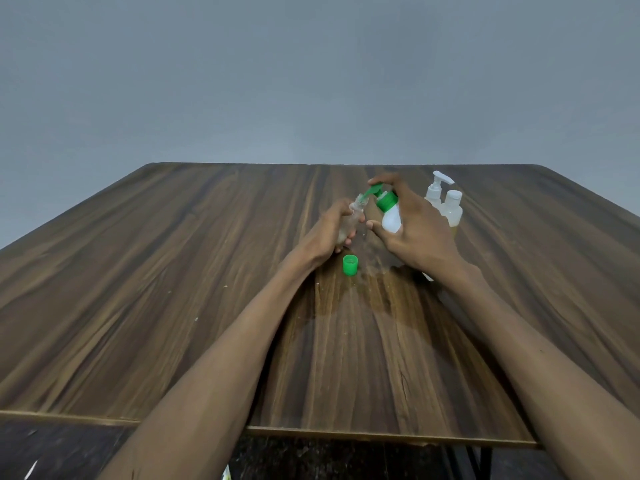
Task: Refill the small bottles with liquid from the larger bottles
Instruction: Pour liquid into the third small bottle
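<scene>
My left hand grips a small clear bottle, uncapped and tilted to the right above the table. My right hand holds a larger white bottle with a green pump head; its forefinger lies on top of the pump. The green spout reaches down to the small bottle's mouth. A loose green cap stands on the wooden table just in front of my hands.
Behind my right hand stand a clear pump bottle with a white pump and a capped bottle of pale yellowish liquid. A wet patch spreads on the wood near the cap. A grey wall rises beyond the table's far edge.
</scene>
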